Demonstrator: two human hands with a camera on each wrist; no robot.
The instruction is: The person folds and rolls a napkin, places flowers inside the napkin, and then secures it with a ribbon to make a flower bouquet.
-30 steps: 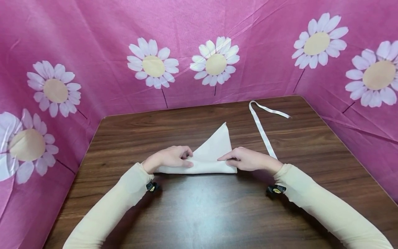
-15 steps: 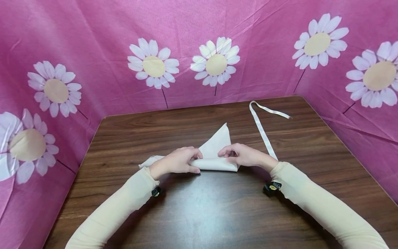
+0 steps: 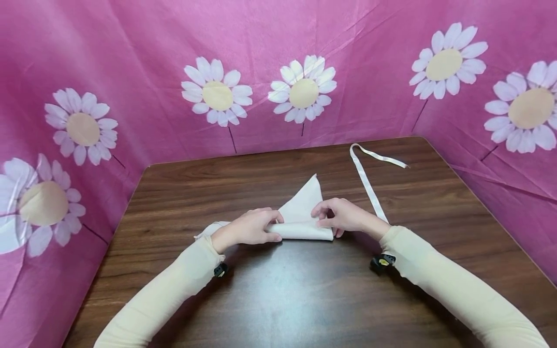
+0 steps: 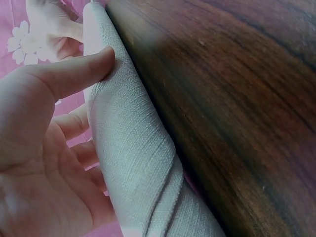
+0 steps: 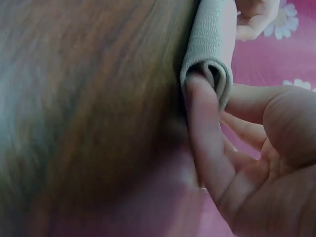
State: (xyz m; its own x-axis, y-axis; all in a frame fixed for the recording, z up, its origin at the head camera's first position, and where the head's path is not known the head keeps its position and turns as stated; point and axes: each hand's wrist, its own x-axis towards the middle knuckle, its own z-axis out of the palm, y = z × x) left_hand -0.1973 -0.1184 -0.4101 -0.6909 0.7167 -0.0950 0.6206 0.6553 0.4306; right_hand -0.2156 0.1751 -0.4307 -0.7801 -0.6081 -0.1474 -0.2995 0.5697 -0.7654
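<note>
A white cloth [image 3: 301, 207] lies on the table with its near edge rolled into a tube and a pointed flap standing out behind. My left hand [image 3: 250, 226] grips the rolled part [image 4: 133, 123], thumb on the near side and fingers behind it. A loose end of the cloth shows beyond the left wrist. At the right end of the roll is my right hand [image 3: 345, 215]. In the right wrist view one finger [image 5: 202, 108] is tucked into the roll's open end [image 5: 219, 79], and the thumb presses against its side.
A narrow white ribbon [image 3: 366, 183], bent near its top, lies on the brown wooden table [image 3: 283, 295], running down behind my right wrist. A pink flowered curtain [image 3: 261, 29] hangs along the back and sides.
My left hand has shifted right along the roll, uncovering the cloth's left end. Right fingers have lifted off the flap and moved to the roll's right end, one finger going in.
</note>
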